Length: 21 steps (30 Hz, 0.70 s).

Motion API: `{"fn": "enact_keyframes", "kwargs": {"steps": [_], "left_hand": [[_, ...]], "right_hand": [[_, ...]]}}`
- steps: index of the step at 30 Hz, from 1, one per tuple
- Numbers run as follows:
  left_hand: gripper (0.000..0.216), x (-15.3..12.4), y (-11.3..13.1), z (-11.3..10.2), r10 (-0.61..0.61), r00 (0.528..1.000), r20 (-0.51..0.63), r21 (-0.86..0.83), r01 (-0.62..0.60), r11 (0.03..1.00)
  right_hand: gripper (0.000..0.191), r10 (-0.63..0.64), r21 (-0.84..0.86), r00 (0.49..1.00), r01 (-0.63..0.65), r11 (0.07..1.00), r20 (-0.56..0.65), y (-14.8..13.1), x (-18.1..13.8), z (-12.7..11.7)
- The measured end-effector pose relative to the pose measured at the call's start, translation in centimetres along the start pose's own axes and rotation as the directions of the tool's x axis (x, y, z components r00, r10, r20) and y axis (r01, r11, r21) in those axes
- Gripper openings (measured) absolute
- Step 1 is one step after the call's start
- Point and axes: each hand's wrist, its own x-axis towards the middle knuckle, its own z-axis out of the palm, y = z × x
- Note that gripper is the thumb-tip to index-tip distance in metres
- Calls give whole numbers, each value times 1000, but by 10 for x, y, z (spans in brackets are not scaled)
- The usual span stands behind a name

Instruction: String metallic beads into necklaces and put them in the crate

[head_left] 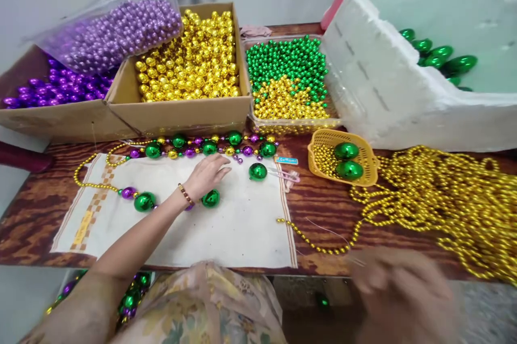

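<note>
My left hand (207,176), a beaded bracelet at its wrist, is over the white cloth (242,225) with its fingers apart. Just below it is a large green bead (210,198); another green bead (144,202) is on a strand with purple and gold beads to the left. Beyond the fingers lies a strung garland (209,147) of green, purple and gold beads. A loose-looking green bead (258,172) sits right of the hand, beside scissors (288,176). My right hand (404,285) is smeared by motion at the lower right, near a thin thread (329,230) and a gold bead chain (323,250); its grip is unclear.
Along the back stand boxes of purple beads (60,85) and gold beads (194,58), a tub of green and gold beads (286,69), and a white foam box (388,112). A yellow basket (367,142) and a heap of gold chains (452,209) are at right.
</note>
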Motion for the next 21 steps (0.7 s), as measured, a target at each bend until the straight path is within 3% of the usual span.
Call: {"fn": "enact_keyframes", "kwargs": {"steps": [2, 5, 8, 12, 21], "left_hand": [[31, 23, 10, 8, 43, 999, 25, 18, -43, 999], [30, 54, 24, 25, 68, 995, 74, 92, -75, 993], [31, 78, 32, 40, 105, 980, 171, 229, -143, 963], [30, 96, 32, 54, 148, 948, 281, 324, -239, 915], [24, 108, 39, 65, 94, 959, 267, 320, -180, 930]], "right_hand": [[14, 152, 135, 969, -180, 974, 193, 27, 1, 26], [14, 285, 157, 907, -344, 926, 309, 64, -7, 58], [17, 357, 194, 890, -418, 888, 285, 87, -17, 70], [17, 384, 244, 894, -435, 867, 229, 98, -19, 64], [19, 385, 220, 895, -432, 875, 227, 120, -11, 67]]}}
